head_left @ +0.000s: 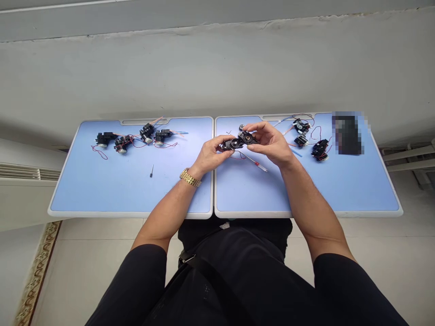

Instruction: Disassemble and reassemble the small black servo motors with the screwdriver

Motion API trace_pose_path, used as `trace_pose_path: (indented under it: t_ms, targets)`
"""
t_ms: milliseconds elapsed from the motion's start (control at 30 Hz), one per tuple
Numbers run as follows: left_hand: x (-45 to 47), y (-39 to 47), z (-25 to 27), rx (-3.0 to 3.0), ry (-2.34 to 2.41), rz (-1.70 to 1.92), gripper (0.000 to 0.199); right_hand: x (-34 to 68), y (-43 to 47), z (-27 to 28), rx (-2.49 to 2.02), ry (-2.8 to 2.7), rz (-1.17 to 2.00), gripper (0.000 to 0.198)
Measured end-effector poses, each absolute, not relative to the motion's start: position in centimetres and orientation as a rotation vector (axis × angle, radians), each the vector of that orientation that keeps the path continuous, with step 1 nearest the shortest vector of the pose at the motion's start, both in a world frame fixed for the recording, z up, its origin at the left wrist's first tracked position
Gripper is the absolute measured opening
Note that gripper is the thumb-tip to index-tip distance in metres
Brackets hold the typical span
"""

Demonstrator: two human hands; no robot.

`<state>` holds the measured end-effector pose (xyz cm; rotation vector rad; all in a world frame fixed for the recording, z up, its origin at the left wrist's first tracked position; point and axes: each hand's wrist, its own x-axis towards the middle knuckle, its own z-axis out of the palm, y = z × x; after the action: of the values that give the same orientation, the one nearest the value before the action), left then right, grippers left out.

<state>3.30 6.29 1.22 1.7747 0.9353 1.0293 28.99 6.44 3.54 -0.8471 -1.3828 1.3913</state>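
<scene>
Above the right-hand tabletop, near the seam, my left hand (pixel 212 154) pinches a black plastic housing piece (pixel 234 144) with a pale round part in it. Fingers and thumb of my right hand (pixel 270 142) close on a second black housing piece (pixel 247 136), which shows a small brass-coloured ring. The two pieces are side by side and seem to touch; whether they are joined I cannot tell. A screwdriver (pixel 257 163) with a red section and clear end lies just below my hands, beside a thin red wire. Tiny dark bits, perhaps screws (pixel 229 132), lie behind the left piece.
Several black motor assemblies (pixel 124 143) with wires lie on the left tabletop (pixel 102 185), above a small dark-handled tool (pixel 151 171). More black assemblies (pixel 320 150) lie right of my hands. A blurred dark rectangle (pixel 347 134) is at far right. A wall stands behind.
</scene>
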Motion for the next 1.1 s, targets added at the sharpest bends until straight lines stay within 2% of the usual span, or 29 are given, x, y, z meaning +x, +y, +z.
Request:
trace_pose_path:
  t_ms: [167,500,633,833,1100]
  targets:
    - [3.3,6.4,1.0,1.779,0.955,1.039,0.042,28.7,6.6,3.0,-0.859,-1.435,1.402,0.071]
    - [3.4,6.4,1.0,1.713,0.917,1.053,0.044,29.0,6.3,3.7,-1.029,-1.476,1.353,0.048]
    - [3.4,6.3,1.1,1.727,0.937,1.055,0.044,28.9,6.3,4.2,-1.023,-1.391,1.269,0.052]
    - [3.4,6.3,1.0,1.790,0.984,1.068,0.046,28.5,6.0,4.8,-0.960,-1.327,1.308,0.061]
    - [3.4,6.3,1.0,1.827,1.028,1.110,0.046,28.7,6.1,4.7,-0.880,-1.335,1.284,0.046]
